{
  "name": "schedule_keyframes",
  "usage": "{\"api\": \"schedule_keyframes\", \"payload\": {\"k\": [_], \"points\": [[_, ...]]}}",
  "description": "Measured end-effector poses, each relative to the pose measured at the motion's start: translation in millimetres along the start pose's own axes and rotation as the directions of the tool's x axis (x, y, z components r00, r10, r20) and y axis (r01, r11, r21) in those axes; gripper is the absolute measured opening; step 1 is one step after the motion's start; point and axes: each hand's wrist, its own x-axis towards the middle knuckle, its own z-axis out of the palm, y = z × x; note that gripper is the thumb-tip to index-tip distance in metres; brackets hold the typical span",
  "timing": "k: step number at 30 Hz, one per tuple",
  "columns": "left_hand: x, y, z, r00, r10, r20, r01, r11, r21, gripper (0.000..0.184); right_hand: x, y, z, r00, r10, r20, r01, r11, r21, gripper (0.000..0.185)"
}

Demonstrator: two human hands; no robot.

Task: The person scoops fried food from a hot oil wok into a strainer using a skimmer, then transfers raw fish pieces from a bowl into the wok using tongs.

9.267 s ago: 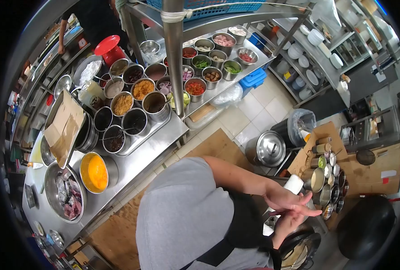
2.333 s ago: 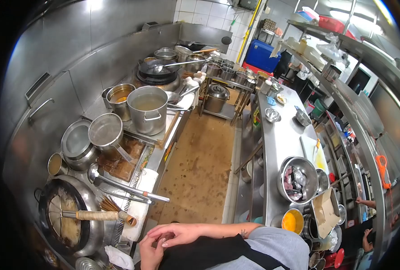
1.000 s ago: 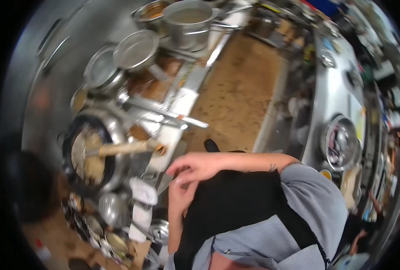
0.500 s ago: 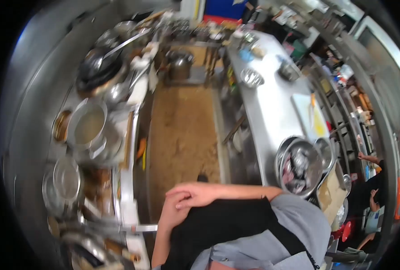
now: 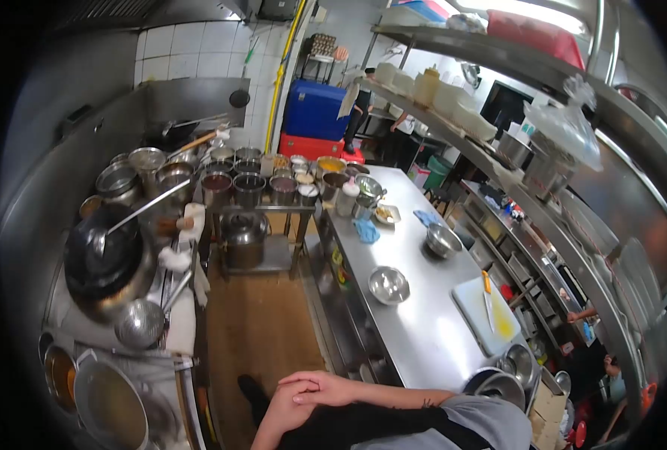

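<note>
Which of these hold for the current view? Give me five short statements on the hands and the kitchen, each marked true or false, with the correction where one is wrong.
1. The left hand and the right hand touch each other. True.
2. The knife is in the right hand. False: it lies on the cutting board.
3. The ladle rests on the black pan. True.
4. The blue box stands underneath the red box. False: the blue box is on top.
5. A metal bowl stands on the steel table, apart from the cutting board. True.
</note>
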Motion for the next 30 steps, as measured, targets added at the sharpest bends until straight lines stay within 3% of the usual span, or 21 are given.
{"api": "schedule_keyframes", "payload": {"k": [1,2,5,8,10,11,14,17,21,24,27,30], "points": [[21.1,-4.9,-16.1,1.0,0.002,0.02,-0.001,1.0,-0.018,0.019,19.2,-3.3,-10.9,0.999,-0.018,-0.032,0.019,0.999,0.038,0.048],[40.9,-7.6,-35.3,0.999,-0.001,0.045,0.003,0.999,-0.033,0.019,37.6,-11.3,-26.4,0.996,-0.075,-0.051,0.069,0.992,-0.109,0.047],[106.7,-22.0,-95.0,0.996,0.034,0.079,-0.033,0.999,-0.017,0.017,102.1,-37.3,-61.2,0.987,-0.013,-0.158,0.012,1.0,-0.008,0.048],[165.2,-30.6,-150.5,0.996,0.033,0.088,-0.032,0.999,-0.014,0.014,165.1,-55.6,-94.3,0.977,-0.059,-0.204,0.074,0.995,0.064,0.048],[200.3,-36.3,-181.6,0.993,-0.011,0.116,0.015,0.999,-0.038,0.015,199.8,-71.8,-119.7,0.97,-0.094,-0.226,0.082,0.995,-0.061,0.047],[215.9,-41.5,-194.6,0.991,0.009,0.135,-0.004,0.999,-0.035,0.016,216.0,-78.3,-133.4,0.965,-0.112,-0.236,0.085,0.989,-0.125,0.047],[259.4,-47.0,-223.7,0.975,0.11,0.194,-0.102,0.994,-0.047,0.02,246.9,-82.7,-164.3,0.966,-0.067,-0.248,0.059,0.998,-0.039,0.048],[294.9,-57.6,-229.6,0.981,0.127,0.145,-0.109,0.986,-0.129,0.02,266.2,-83.6,-193.2,0.967,-0.02,-0.254,0.017,1.0,-0.015,0.048],[340.4,-80.5,-236.2,0.971,0.132,0.198,-0.111,0.987,-0.115,0.019,283.9,-83.3,-231.0,0.955,-0.058,-0.292,0.046,0.998,-0.05,0.047],[389.1,-73.8,-232.0,0.937,0.276,0.215,-0.234,0.951,-0.202,0.018,284.7,-87.9,-270.7,0.937,-0.068,-0.342,0.02,0.99,-0.14,0.047],[434.4,-106.1,-210.6,0.942,0.135,0.308,-0.092,0.984,-0.152,0.019,279.6,-81.7,-317.9,0.919,-0.102,-0.381,0.069,0.993,-0.099,0.047],[484.1,-128.7,-182.1,0.934,0.178,0.309,-0.158,0.983,-0.088,0.019,269.0,-73.1,-371.8,0.895,-0.159,-0.417,0.11,0.984,-0.14,0.047]]}}
